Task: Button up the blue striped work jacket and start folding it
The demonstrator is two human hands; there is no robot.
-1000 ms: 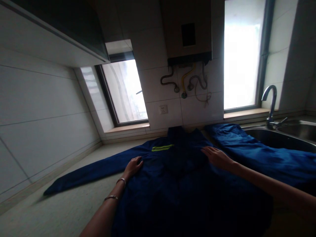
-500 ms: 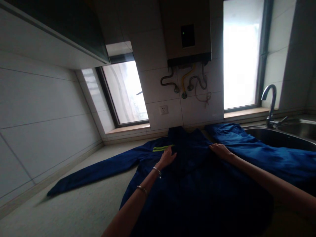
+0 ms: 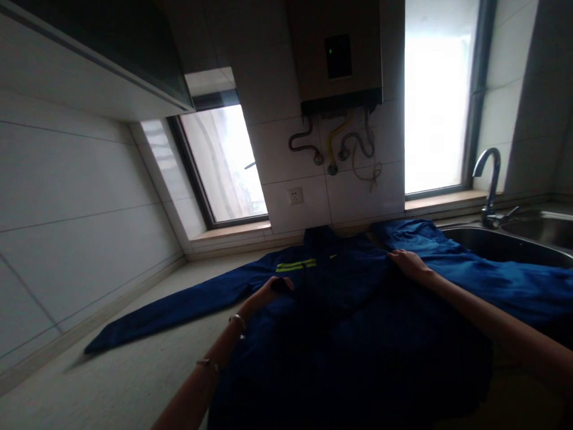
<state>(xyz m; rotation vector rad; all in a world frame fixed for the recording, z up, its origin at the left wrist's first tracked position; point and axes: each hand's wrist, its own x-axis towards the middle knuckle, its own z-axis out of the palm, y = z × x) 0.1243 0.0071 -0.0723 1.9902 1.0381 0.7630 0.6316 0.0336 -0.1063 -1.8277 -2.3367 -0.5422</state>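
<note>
Now that the left hand (image 3: 272, 289) has slipped down off the yellow stripes (image 3: 295, 265), I can see both bars whole, and a small yellow mark (image 3: 333, 257) has come into sight on the chest. To my eye, that leaves the upper front of the jacket (image 3: 349, 334) lying more open. It is spread over the pale counter (image 3: 147, 364), collar toward the wall. The left fingers curl over dark cloth; whether they pinch it, I can't tell. The right hand (image 3: 410, 267) has edged outward to the far shoulder, fingers close together, their grip hidden from me. One long sleeve (image 3: 170, 313) tapers flat across the smooth, stone-like counter. Beside the steel sink (image 3: 505, 243), more blue cloth (image 3: 483, 269) lies in soft, faintly shiny wrinkles, below the curved tap (image 3: 491, 179).
</note>
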